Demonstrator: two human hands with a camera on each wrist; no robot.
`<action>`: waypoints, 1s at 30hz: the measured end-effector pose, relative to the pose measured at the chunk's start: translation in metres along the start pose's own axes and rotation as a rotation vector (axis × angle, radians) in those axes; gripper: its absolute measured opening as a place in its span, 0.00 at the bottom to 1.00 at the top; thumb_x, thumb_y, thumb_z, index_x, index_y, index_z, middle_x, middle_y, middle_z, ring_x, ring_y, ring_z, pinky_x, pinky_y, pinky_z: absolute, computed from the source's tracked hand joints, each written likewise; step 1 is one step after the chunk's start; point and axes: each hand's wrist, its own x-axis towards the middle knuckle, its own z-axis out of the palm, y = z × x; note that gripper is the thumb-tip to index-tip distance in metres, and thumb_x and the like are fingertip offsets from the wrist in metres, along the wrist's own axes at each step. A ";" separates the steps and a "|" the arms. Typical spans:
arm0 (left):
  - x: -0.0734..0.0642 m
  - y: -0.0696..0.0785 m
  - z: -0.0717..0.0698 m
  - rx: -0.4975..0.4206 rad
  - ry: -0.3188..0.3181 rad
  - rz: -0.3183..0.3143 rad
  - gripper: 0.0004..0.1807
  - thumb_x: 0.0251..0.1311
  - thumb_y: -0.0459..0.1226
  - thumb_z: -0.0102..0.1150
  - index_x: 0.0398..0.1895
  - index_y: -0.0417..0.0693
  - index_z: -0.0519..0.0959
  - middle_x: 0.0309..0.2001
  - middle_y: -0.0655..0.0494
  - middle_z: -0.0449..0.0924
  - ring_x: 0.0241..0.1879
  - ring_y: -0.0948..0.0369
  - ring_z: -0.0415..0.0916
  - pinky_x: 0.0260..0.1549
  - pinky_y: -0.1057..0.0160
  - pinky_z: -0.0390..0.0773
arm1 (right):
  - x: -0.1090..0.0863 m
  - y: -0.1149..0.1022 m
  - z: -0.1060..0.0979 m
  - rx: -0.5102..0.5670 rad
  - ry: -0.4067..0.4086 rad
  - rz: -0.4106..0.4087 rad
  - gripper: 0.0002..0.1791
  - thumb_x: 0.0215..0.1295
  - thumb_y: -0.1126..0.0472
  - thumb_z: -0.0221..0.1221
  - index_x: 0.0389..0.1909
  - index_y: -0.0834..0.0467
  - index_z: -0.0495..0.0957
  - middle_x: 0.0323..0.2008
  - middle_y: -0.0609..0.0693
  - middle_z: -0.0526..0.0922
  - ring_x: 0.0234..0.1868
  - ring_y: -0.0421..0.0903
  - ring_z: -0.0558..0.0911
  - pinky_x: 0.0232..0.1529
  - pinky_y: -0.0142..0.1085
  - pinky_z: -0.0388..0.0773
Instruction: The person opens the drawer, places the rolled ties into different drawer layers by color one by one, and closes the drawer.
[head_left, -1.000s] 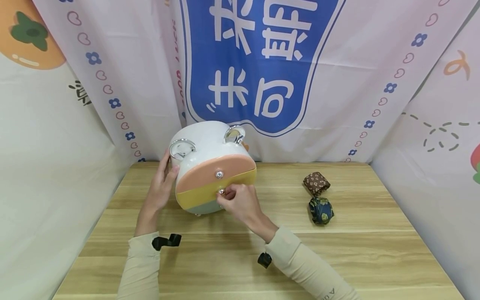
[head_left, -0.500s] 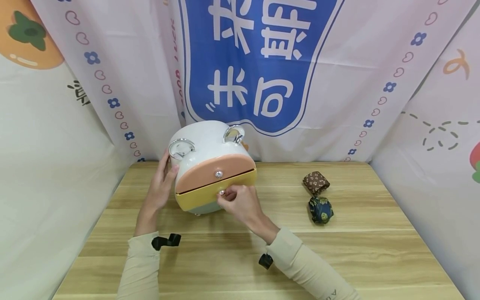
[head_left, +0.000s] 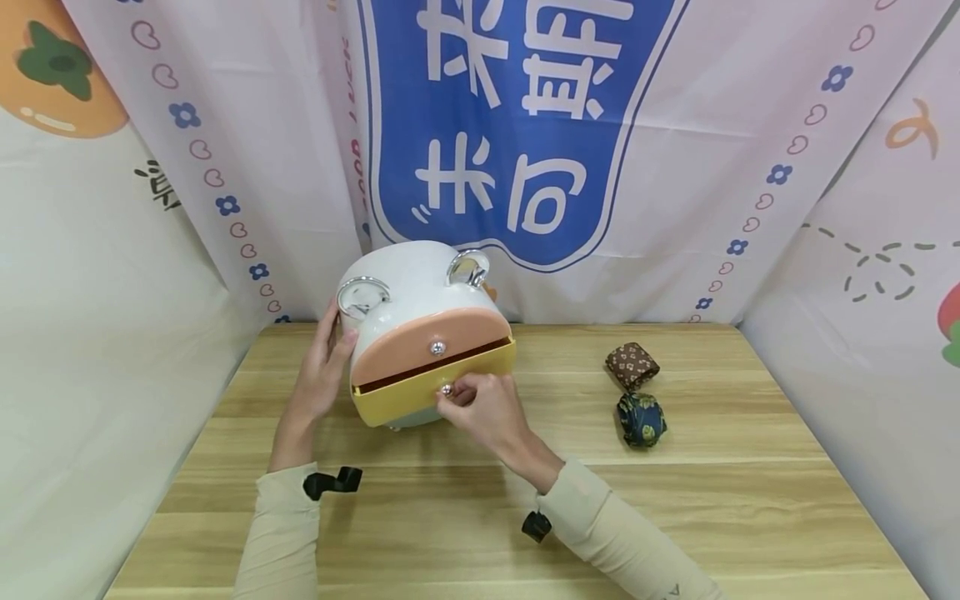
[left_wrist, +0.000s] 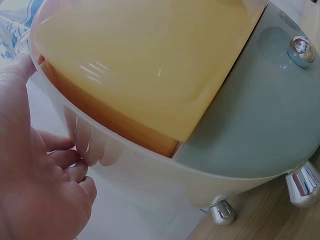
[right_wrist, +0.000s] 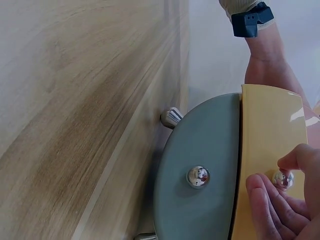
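Glossy white rounded cabinet (head_left: 412,267), with three drawers and silvery ring-shaped ears (head_left: 365,281): stands toward the rear of the pale wood-grain table (head_left: 675,517), left of centre, its front at a slant.

Curved yellow middle drawer (head_left: 397,400): partly out, a dark gap along its upper edge. My right hand (head_left: 487,412) pinches its small round silvery knob (head_left: 447,389) between thumb and fingers; I judge this the handiest hold on so smooth a front.

Left hand (head_left: 318,375): set against the cabinet's left side, fingers loosely bent, touching rather than clasping; presumably a brace so the body does not slide.

Domed peach top drawer (head_left: 397,340): closed.

Grey-green bottom drawer (right_wrist: 200,130): closed. Its round silvery lower knob (right_wrist: 198,176), behind the hand in my head view, shows plainly from the right wrist. Only the left wrist view gives me the opening down the yellow drawer's side.

Brown flower-patterned cloth bundle (head_left: 632,366) and navy flower-patterned cloth bundle (head_left: 642,419): just beside each other, well to the right; head view only.
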 end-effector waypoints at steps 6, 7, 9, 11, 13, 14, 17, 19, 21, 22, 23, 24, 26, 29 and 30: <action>0.001 -0.001 0.000 -0.014 0.006 0.016 0.39 0.81 0.43 0.46 0.88 0.57 0.42 0.88 0.58 0.35 0.87 0.57 0.33 0.87 0.55 0.38 | -0.003 0.001 -0.002 -0.004 -0.006 0.000 0.08 0.64 0.55 0.71 0.30 0.56 0.90 0.26 0.47 0.92 0.24 0.34 0.87 0.26 0.19 0.81; 0.001 -0.001 0.000 -0.011 0.006 0.015 0.39 0.81 0.43 0.46 0.88 0.57 0.42 0.88 0.58 0.35 0.87 0.57 0.33 0.87 0.55 0.38 | -0.004 0.001 -0.002 -0.005 -0.007 -0.001 0.08 0.64 0.55 0.71 0.30 0.56 0.90 0.26 0.47 0.92 0.24 0.33 0.87 0.26 0.19 0.81; 0.001 -0.002 0.000 -0.003 0.004 0.007 0.39 0.81 0.44 0.46 0.88 0.57 0.42 0.88 0.58 0.34 0.87 0.57 0.32 0.87 0.55 0.38 | -0.005 0.000 -0.003 -0.003 -0.010 0.000 0.08 0.64 0.55 0.71 0.30 0.56 0.90 0.26 0.47 0.92 0.24 0.33 0.87 0.27 0.19 0.81; 0.001 -0.003 -0.001 0.008 0.002 0.002 0.39 0.82 0.45 0.45 0.88 0.57 0.41 0.88 0.57 0.34 0.87 0.56 0.32 0.87 0.55 0.38 | -0.007 0.000 -0.004 -0.003 -0.009 -0.002 0.08 0.63 0.56 0.72 0.30 0.56 0.90 0.26 0.47 0.92 0.24 0.34 0.87 0.27 0.19 0.82; 0.001 -0.003 -0.001 0.015 0.002 -0.002 0.40 0.82 0.46 0.45 0.88 0.57 0.41 0.88 0.57 0.33 0.87 0.56 0.32 0.87 0.54 0.38 | -0.008 0.000 -0.005 0.000 -0.009 -0.003 0.08 0.63 0.56 0.72 0.30 0.57 0.90 0.26 0.48 0.92 0.24 0.35 0.88 0.27 0.19 0.82; 0.001 -0.003 -0.001 0.016 0.003 -0.002 0.40 0.82 0.46 0.45 0.88 0.57 0.41 0.88 0.57 0.34 0.87 0.56 0.33 0.87 0.54 0.38 | -0.009 0.000 -0.005 0.002 -0.007 -0.004 0.08 0.63 0.56 0.72 0.30 0.57 0.90 0.26 0.48 0.92 0.24 0.35 0.88 0.27 0.19 0.82; 0.001 -0.003 -0.001 0.013 0.004 0.003 0.40 0.82 0.45 0.46 0.88 0.57 0.41 0.88 0.56 0.34 0.87 0.55 0.33 0.87 0.52 0.38 | -0.010 0.000 -0.006 0.005 -0.001 -0.009 0.07 0.62 0.57 0.72 0.30 0.57 0.90 0.26 0.48 0.92 0.24 0.36 0.88 0.27 0.19 0.82; 0.002 -0.001 -0.001 0.001 0.002 0.006 0.39 0.81 0.44 0.46 0.88 0.56 0.42 0.88 0.56 0.34 0.87 0.55 0.33 0.87 0.51 0.38 | -0.012 -0.001 -0.007 0.005 0.000 -0.007 0.07 0.62 0.57 0.72 0.30 0.57 0.90 0.26 0.48 0.92 0.24 0.37 0.89 0.27 0.19 0.82; 0.002 -0.001 0.000 -0.007 0.001 0.009 0.39 0.81 0.44 0.46 0.88 0.56 0.42 0.88 0.56 0.34 0.87 0.55 0.33 0.87 0.51 0.38 | -0.013 -0.001 -0.007 0.010 -0.006 -0.006 0.07 0.62 0.57 0.72 0.30 0.57 0.90 0.26 0.48 0.92 0.25 0.36 0.89 0.28 0.19 0.83; 0.002 -0.001 0.000 -0.013 0.001 0.011 0.39 0.81 0.43 0.46 0.88 0.56 0.42 0.88 0.56 0.35 0.87 0.55 0.33 0.87 0.51 0.38 | -0.014 -0.001 -0.008 0.013 -0.009 -0.005 0.07 0.63 0.57 0.72 0.30 0.57 0.90 0.26 0.48 0.92 0.25 0.36 0.89 0.28 0.19 0.83; 0.002 -0.001 0.000 -0.019 0.001 0.014 0.39 0.81 0.43 0.46 0.88 0.56 0.43 0.88 0.56 0.35 0.87 0.55 0.33 0.87 0.51 0.38 | -0.015 -0.002 -0.009 0.017 -0.013 -0.003 0.07 0.63 0.58 0.72 0.30 0.58 0.90 0.27 0.49 0.92 0.25 0.36 0.89 0.28 0.19 0.83; 0.002 -0.001 0.000 -0.019 0.001 0.014 0.39 0.81 0.43 0.46 0.88 0.56 0.43 0.88 0.56 0.35 0.87 0.55 0.34 0.87 0.52 0.38 | -0.016 -0.002 -0.009 0.019 -0.016 -0.003 0.07 0.63 0.58 0.72 0.31 0.57 0.90 0.27 0.49 0.92 0.25 0.36 0.88 0.28 0.19 0.83; 0.002 -0.002 -0.001 -0.018 0.002 0.023 0.39 0.81 0.43 0.46 0.88 0.56 0.43 0.88 0.56 0.35 0.87 0.55 0.34 0.87 0.51 0.38 | -0.017 -0.003 -0.010 0.024 -0.019 -0.004 0.07 0.63 0.58 0.71 0.31 0.57 0.90 0.27 0.49 0.92 0.25 0.36 0.88 0.28 0.19 0.83; 0.002 -0.003 -0.001 -0.016 0.001 0.030 0.39 0.81 0.42 0.46 0.88 0.57 0.43 0.88 0.56 0.36 0.87 0.55 0.34 0.87 0.52 0.39 | -0.019 -0.003 -0.011 0.021 -0.015 -0.004 0.06 0.63 0.58 0.71 0.31 0.57 0.90 0.27 0.48 0.92 0.25 0.35 0.88 0.28 0.19 0.83; 0.002 -0.003 -0.001 -0.014 -0.002 0.032 0.39 0.81 0.42 0.46 0.88 0.57 0.43 0.88 0.55 0.35 0.87 0.55 0.33 0.87 0.52 0.38 | -0.020 -0.003 -0.012 0.021 -0.014 -0.004 0.06 0.63 0.58 0.71 0.30 0.57 0.90 0.27 0.48 0.92 0.25 0.34 0.88 0.28 0.19 0.83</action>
